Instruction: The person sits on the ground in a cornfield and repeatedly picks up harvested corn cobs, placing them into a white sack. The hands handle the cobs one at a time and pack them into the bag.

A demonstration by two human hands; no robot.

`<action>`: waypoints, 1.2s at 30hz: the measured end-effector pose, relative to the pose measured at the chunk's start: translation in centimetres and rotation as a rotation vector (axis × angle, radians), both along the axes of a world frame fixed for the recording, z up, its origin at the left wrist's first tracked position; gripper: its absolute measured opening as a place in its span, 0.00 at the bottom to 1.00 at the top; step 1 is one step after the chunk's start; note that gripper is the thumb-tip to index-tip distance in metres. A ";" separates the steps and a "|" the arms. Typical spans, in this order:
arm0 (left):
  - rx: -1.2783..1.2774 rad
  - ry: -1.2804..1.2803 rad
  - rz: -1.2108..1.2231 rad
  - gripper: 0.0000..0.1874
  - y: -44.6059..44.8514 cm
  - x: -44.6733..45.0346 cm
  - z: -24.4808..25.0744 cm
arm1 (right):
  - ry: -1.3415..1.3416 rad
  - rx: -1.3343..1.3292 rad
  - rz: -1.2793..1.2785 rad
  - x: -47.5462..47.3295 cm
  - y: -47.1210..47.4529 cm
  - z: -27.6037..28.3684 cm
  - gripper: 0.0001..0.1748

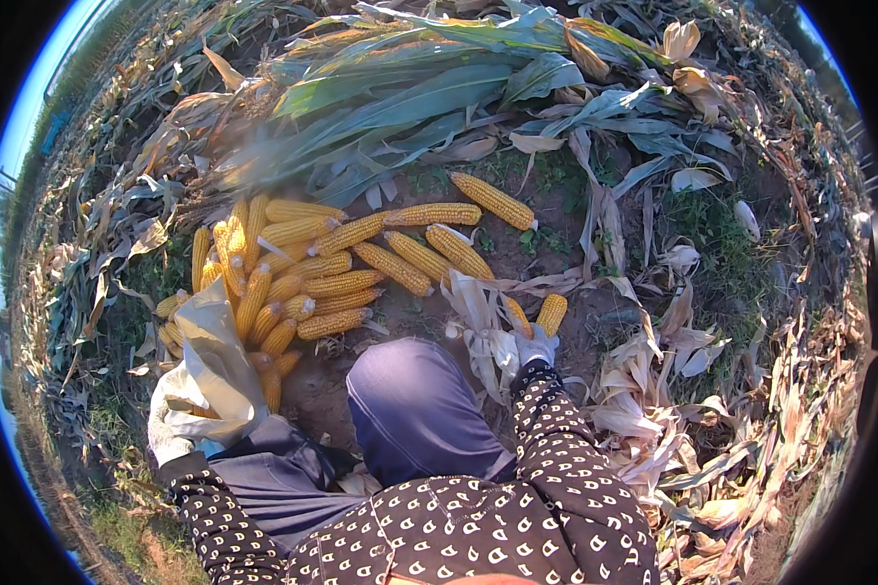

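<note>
My left hand (162, 424), in a pale work glove, grips the side of an off-white sack (216, 344). Corn ears press against the sack's far side, and a bit of yellow shows in its folds. To the right of my knee, my right hand (537, 346), also gloved, is closed around the base of a husked corn ear (552, 314). A second ear (518, 317) lies against its fingers; whether it is gripped too, I cannot tell. Dry husks (492, 336) hang beside this hand. Ahead of my knees spreads a pile of husked yellow corn ears (329, 263).
Cut corn stalks with green leaves (410, 110) lie across the far side. One loose ear (494, 201) rests on bare soil below them. Dry husks (636, 409) are heaped at my right, and my bent knee (417, 395) stands between my hands.
</note>
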State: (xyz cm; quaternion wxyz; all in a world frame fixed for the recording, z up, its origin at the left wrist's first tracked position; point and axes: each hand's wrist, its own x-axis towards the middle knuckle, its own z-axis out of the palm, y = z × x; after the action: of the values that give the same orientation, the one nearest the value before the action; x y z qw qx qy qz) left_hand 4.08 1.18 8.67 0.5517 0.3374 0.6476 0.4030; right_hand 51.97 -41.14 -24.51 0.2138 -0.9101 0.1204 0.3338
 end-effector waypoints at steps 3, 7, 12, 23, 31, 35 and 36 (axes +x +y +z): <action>-0.017 -0.045 -0.020 0.23 0.3 0.9 -1.5 | 0.090 -0.091 0.001 1.5 0.2 4.2 0.43; -0.012 -0.069 -0.032 0.22 0.6 0.8 -1.5 | -0.032 0.112 -0.047 1.4 -2.8 -0.2 0.39; 0.012 -0.102 -0.029 0.22 0.9 -1.5 -1.6 | -0.152 0.740 -0.437 -1.5 -3.4 4.6 0.30; 0.050 -0.097 -0.070 0.21 3.5 -4.7 -1.8 | -0.066 1.401 0.023 1.4 2.2 23.8 0.34; 0.202 -0.042 -0.215 0.21 6.7 -8.3 -2.4 | 0.063 1.531 0.681 -3.8 15.6 39.6 0.34; 0.520 0.456 -0.462 0.20 6.0 -9.9 -3.9 | 0.264 1.449 0.885 -8.3 22.2 41.0 0.34; 0.595 0.573 -0.513 0.20 5.7 -9.2 -3.8 | 0.330 1.412 0.906 -9.1 23.4 40.8 0.34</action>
State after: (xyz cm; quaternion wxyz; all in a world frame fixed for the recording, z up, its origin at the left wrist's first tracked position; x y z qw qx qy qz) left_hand -5.11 6.83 4.84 0.3123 0.7267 0.5258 0.3127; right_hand 42.89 -17.79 16.25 0.5564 -0.4634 -0.4619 0.5122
